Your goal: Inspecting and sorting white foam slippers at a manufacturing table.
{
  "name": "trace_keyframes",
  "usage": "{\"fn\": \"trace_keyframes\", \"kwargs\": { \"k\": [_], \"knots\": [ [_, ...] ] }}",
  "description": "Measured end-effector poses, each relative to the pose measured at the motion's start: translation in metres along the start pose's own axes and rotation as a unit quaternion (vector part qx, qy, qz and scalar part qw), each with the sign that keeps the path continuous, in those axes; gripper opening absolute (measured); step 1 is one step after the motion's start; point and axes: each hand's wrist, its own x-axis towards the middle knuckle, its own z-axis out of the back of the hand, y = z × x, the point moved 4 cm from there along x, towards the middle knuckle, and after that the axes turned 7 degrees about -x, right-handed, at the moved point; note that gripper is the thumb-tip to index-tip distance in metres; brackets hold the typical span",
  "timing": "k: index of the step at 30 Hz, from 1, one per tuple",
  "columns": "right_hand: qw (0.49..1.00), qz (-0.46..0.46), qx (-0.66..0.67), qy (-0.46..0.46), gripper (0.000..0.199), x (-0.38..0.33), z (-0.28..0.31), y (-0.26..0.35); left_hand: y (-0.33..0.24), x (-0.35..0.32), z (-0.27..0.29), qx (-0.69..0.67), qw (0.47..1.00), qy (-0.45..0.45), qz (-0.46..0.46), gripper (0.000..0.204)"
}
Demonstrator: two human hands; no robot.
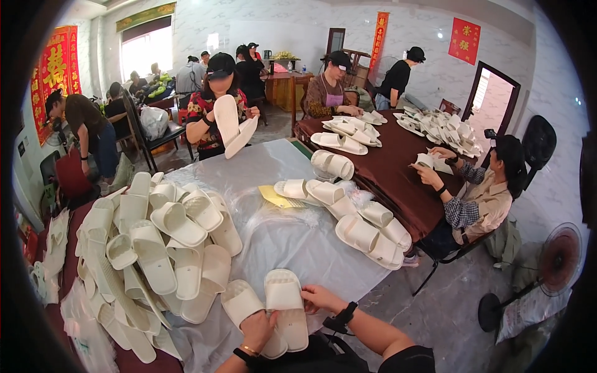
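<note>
Two cream slide slippers lie side by side at the table's near edge, toes pointing away from me. My left hand (258,331) is closed on the left slipper (241,301), its thumb against the inner side of the right slipper (286,292). Part of the left slipper is hidden under that hand. My right hand (320,299) pinches the outer edge of the right slipper beside its strap. To the left rises a big heap of loose cream slippers (149,255). Several paired slippers (367,236) rest along the table's right side.
Clear plastic sheeting (267,230) covers my table, with a yellow sheet (280,197) near the pairs. Across from me a person (214,118) holds up two slippers. Others sit at a brown-covered table (398,161) with more slippers. A standing fan (559,258) is at the right.
</note>
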Motion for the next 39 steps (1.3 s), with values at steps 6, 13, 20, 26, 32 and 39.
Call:
{"fn": "trace_keyframes", "kwargs": {
  "k": [6,13,20,26,32,39],
  "knots": [
    [1.000,-0.001,-0.018,0.012,0.038,-0.016,-0.025,0.021,0.024,-0.009,0.004,-0.030,0.996,0.002,0.089,0.044],
    [0.994,0.036,0.102,0.015,0.033,-0.026,-0.003,0.002,-0.008,-0.002,0.060,-0.085,0.993,-0.058,-0.053,0.030],
    [0.994,0.013,0.089,-0.069,0.026,-0.007,0.010,-0.024,0.017,0.002,0.254,-0.016,0.985,-0.160,0.056,0.027],
    [0.994,-0.015,0.073,-0.078,0.029,-0.015,0.006,-0.014,0.110,0.071,0.389,0.124,0.922,-0.360,0.068,0.028],
    [0.995,0.008,0.089,-0.041,0.033,-0.007,-0.001,-0.021,0.256,0.073,0.384,0.182,0.935,-0.271,0.137,0.052],
    [0.994,0.046,0.051,-0.083,0.031,-0.015,0.028,-0.017,0.219,0.042,0.346,0.125,0.953,-0.265,0.072,0.036]
  ]
}}
